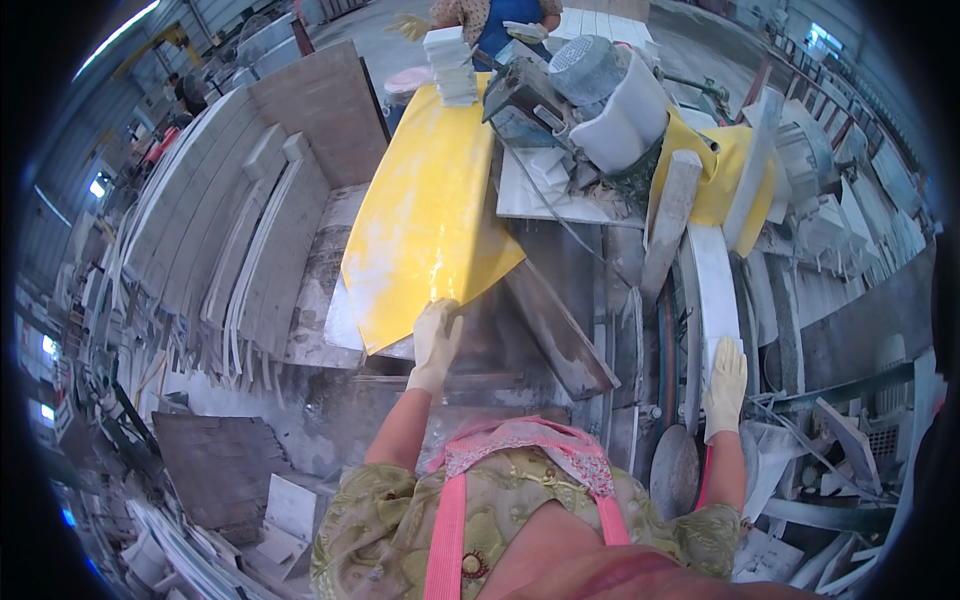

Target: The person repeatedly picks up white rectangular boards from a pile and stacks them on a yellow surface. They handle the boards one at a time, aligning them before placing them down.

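Observation:
My left hand point(436, 340), in a pale cream glove, is at the near edge of a yellow sheet point(415, 215) draped over a long support. Its fingertips touch the wet, shiny part of the sheet, with the thumb held apart; I see nothing held in it. My right hand point(725, 385), gloved alike, lies with fingers stretched along the near end of a long white strip of stone point(712, 285). This strip runs away from me, beside a machine frame. A dark, dusty board point(560, 325) slants between my two arms.
A machine with a motor point(585, 75) stands ahead, near a stack of white tiles point(450, 62). Beyond it is a person in a blue apron point(497, 38), also gloved. Large slabs point(265, 240) lean at left. Stone offcuts point(290, 510) lie lower left; another yellow sheet point(730, 170) hangs right.

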Demonstrator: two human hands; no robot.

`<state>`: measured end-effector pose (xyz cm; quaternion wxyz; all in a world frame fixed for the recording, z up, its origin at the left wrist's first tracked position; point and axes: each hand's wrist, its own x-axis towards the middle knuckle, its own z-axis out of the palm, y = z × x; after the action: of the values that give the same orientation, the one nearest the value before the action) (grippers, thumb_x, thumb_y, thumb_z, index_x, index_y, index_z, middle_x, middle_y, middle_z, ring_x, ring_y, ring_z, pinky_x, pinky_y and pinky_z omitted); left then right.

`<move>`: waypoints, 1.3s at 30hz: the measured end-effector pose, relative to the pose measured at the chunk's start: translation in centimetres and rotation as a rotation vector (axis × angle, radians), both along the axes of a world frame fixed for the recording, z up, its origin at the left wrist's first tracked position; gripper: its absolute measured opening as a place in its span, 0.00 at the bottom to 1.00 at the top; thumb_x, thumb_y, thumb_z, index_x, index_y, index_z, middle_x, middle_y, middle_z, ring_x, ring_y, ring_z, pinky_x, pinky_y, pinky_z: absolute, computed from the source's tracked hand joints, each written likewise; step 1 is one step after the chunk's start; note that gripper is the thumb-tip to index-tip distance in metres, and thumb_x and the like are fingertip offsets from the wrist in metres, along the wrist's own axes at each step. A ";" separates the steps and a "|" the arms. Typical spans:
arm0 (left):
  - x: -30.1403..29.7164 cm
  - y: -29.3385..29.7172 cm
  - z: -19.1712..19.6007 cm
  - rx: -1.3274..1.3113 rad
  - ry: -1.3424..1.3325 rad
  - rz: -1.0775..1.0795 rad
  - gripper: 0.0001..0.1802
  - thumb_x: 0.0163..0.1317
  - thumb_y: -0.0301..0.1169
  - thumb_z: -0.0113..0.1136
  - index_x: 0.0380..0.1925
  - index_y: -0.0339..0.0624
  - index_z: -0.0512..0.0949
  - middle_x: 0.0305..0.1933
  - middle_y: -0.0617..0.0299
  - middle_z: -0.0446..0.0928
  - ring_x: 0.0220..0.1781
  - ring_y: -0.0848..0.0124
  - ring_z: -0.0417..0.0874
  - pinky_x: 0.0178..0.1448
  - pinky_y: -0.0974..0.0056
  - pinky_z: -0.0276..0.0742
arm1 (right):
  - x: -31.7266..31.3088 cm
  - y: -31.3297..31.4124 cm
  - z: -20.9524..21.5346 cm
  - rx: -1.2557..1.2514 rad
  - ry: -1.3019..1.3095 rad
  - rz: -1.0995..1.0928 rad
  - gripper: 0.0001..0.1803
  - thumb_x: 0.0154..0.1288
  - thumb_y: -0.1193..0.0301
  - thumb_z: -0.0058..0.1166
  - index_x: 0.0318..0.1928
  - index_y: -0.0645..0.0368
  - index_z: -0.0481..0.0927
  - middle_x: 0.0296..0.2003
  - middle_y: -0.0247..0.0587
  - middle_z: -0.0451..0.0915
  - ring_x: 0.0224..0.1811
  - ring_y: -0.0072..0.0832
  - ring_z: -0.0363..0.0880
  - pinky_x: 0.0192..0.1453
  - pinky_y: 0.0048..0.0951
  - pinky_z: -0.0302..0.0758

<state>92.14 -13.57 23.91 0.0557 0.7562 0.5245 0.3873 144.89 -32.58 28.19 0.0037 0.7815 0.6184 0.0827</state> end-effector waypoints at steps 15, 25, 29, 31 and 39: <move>0.1 0.0 -0.2 -0.032 0.113 0.125 0.20 0.61 0.33 0.66 0.50 0.35 0.79 0.58 0.43 0.80 0.63 0.44 0.79 0.72 0.48 0.70 | 1.2 -0.4 -2.9 0.073 -0.008 0.001 0.55 0.51 0.76 0.67 0.78 0.64 0.52 0.77 0.53 0.57 0.81 0.45 0.52 0.85 0.47 0.45; 0.1 0.0 -0.3 -0.033 0.106 0.123 0.20 0.60 0.33 0.66 0.51 0.35 0.79 0.58 0.43 0.80 0.63 0.46 0.79 0.73 0.48 0.70 | 1.2 -1.1 -3.0 0.022 -0.036 -0.014 0.55 0.52 0.74 0.68 0.78 0.66 0.51 0.77 0.52 0.56 0.82 0.44 0.50 0.86 0.47 0.44; 0.1 0.0 -0.4 -0.001 0.100 0.114 0.21 0.61 0.33 0.66 0.52 0.35 0.79 0.58 0.43 0.81 0.63 0.46 0.79 0.73 0.48 0.70 | 1.3 -1.3 -3.1 0.013 -0.042 -0.012 0.55 0.53 0.73 0.68 0.78 0.66 0.51 0.77 0.52 0.56 0.82 0.44 0.50 0.86 0.47 0.44; 0.2 0.0 -0.5 -0.010 0.116 0.124 0.21 0.61 0.33 0.66 0.52 0.34 0.79 0.57 0.43 0.81 0.62 0.46 0.80 0.72 0.48 0.70 | 1.4 -1.5 -3.2 0.017 -0.034 -0.014 0.55 0.53 0.73 0.68 0.78 0.66 0.51 0.77 0.52 0.56 0.82 0.44 0.50 0.86 0.47 0.43; 0.2 0.0 -0.7 -0.002 0.127 0.122 0.21 0.61 0.33 0.66 0.52 0.33 0.79 0.57 0.42 0.81 0.62 0.46 0.80 0.72 0.49 0.71 | 1.5 -2.2 -3.5 0.040 -0.020 -0.007 0.54 0.53 0.73 0.67 0.78 0.66 0.52 0.78 0.51 0.56 0.82 0.44 0.50 0.86 0.47 0.43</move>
<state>92.31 -13.55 23.26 -0.0007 0.7458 0.5725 0.3406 146.42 -34.75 24.70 -0.0055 0.7827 0.6138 0.1029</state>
